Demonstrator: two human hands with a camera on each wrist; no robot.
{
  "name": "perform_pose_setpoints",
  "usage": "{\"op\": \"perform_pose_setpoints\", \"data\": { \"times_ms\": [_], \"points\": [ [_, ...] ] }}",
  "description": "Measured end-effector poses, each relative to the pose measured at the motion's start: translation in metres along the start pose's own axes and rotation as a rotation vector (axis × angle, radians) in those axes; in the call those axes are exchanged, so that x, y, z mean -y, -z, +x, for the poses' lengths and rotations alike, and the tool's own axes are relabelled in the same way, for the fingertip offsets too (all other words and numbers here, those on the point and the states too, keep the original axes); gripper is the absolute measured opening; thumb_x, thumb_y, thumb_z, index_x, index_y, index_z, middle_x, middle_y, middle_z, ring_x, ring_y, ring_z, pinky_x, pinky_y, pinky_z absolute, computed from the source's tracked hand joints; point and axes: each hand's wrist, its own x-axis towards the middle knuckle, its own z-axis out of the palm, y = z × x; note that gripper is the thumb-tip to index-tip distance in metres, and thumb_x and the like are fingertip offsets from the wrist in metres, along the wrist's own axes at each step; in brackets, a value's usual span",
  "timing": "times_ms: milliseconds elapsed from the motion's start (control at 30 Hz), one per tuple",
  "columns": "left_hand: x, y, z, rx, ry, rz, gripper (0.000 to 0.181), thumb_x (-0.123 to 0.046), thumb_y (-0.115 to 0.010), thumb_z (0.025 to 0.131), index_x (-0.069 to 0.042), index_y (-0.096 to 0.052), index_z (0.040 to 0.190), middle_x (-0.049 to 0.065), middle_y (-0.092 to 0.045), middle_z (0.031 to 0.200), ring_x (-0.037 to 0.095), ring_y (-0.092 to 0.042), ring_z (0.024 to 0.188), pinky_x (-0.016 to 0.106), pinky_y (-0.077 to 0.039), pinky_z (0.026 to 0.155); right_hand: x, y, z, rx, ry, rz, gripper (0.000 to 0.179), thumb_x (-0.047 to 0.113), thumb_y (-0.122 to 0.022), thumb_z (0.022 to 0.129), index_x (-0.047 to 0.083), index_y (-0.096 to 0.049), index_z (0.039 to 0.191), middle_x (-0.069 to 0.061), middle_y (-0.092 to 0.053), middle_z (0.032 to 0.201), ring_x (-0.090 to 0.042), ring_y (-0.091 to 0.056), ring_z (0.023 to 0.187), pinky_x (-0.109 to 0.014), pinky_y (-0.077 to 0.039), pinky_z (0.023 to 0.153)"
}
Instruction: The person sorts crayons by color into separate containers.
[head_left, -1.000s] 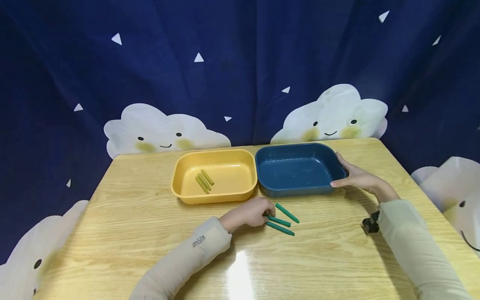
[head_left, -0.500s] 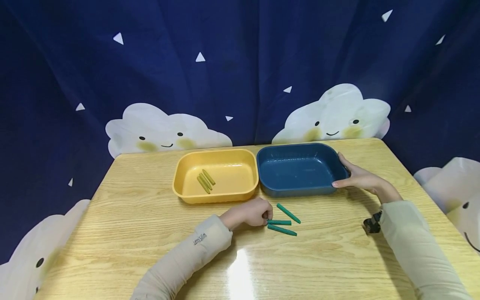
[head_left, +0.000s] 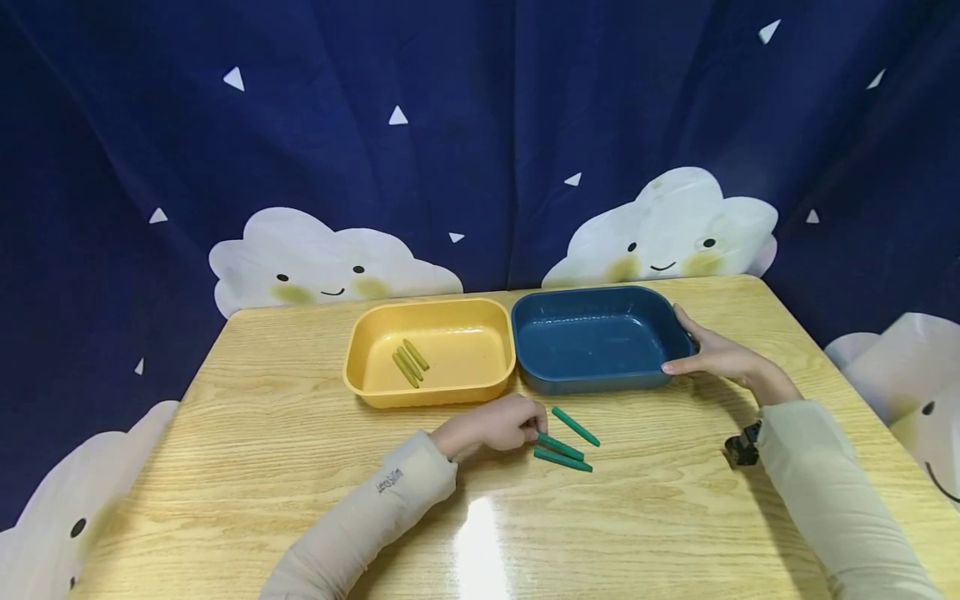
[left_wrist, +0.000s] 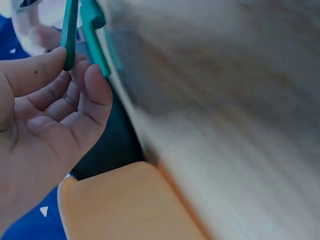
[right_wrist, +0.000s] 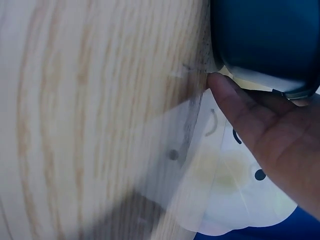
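Note:
Between thumb and fingertips, my left hand pinches one end of a green crayon; the left wrist view shows this pinch on the crayon closely. Two other green crayons lie beside it on the table, one just in front and one behind and to the right. My right hand holds the right end of the blue bin, thumb at the front corner and a finger at the back. In the right wrist view, some fingers of that hand are hidden by the bin.
A yellow bin touches the blue bin's left side and holds several olive-yellow crayons. Both stand near the back edge of the wooden table. A dark blue curtain with clouds hangs behind. A small black device sits at the right wrist.
The pinched green crayon has swung from nearly level to slanting, its far end now closer to the front crayon. The right hand and both bins hold their places.

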Motion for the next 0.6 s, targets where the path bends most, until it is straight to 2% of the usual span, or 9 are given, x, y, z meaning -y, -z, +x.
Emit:
{"op": "perform_pose_setpoints", "data": {
  "times_ms": [167, 300, 467, 533, 600],
  "points": [
    [-0.004, 0.011, -0.001, -0.074, -0.117, -0.05, 0.01, 0.002, -0.054, 0.088, -0.003, -0.061, 0.086, 0.001, -0.055, 0.076, 0.009, -0.043, 0.067, 0.016, -0.038, 0.064, 0.001, -0.001, -0.002, -0.004, -0.003, 0.002, 0.11, 0.013, -0.068, 0.08, 0.012, 0.023, 0.141, -0.019, 0.025, 0.145, -0.043, 0.019, 0.13, -0.068, -0.005, 0.097],
    [-0.007, 0.021, 0.0, -0.139, -0.16, -0.11, 0.008, -0.001, -0.055, 0.089, -0.002, -0.064, 0.088, 0.004, -0.06, 0.083, 0.011, -0.05, 0.073, 0.015, -0.042, 0.066, 0.002, -0.001, -0.002, -0.002, -0.002, -0.004, 0.109, 0.013, -0.068, 0.081, 0.011, 0.024, 0.14, -0.02, 0.025, 0.145, -0.044, 0.017, 0.13, -0.068, -0.006, 0.097],
    [-0.006, 0.03, 0.002, -0.243, -0.177, -0.178, 0.011, -0.004, -0.055, 0.09, -0.002, -0.066, 0.089, 0.004, -0.06, 0.081, 0.009, -0.048, 0.069, 0.016, -0.041, 0.061, 0.001, -0.001, -0.001, -0.007, 0.0, 0.001, 0.11, 0.013, -0.068, 0.08, 0.012, 0.023, 0.141, -0.019, 0.025, 0.145, -0.045, 0.017, 0.129, -0.069, -0.005, 0.096],
    [-0.004, 0.033, 0.003, -0.266, -0.161, -0.234, 0.014, -0.006, -0.053, 0.092, -0.002, -0.066, 0.091, 0.008, -0.06, 0.078, 0.011, -0.047, 0.065, 0.017, -0.04, 0.058, 0.0, -0.002, -0.001, -0.012, -0.001, 0.004, 0.11, 0.013, -0.069, 0.08, 0.012, 0.023, 0.141, -0.018, 0.026, 0.145, -0.045, 0.018, 0.129, -0.07, -0.004, 0.095],
    [-0.003, 0.036, 0.004, -0.287, -0.139, -0.308, 0.015, -0.007, -0.051, 0.093, 0.0, -0.065, 0.092, 0.011, -0.06, 0.078, 0.016, -0.051, 0.065, 0.018, -0.042, 0.058, 0.0, -0.002, -0.001, -0.016, 0.0, 0.003, 0.111, 0.014, -0.069, 0.08, 0.013, 0.023, 0.141, -0.018, 0.026, 0.145, -0.045, 0.019, 0.129, -0.07, -0.004, 0.095]
  ]
}}
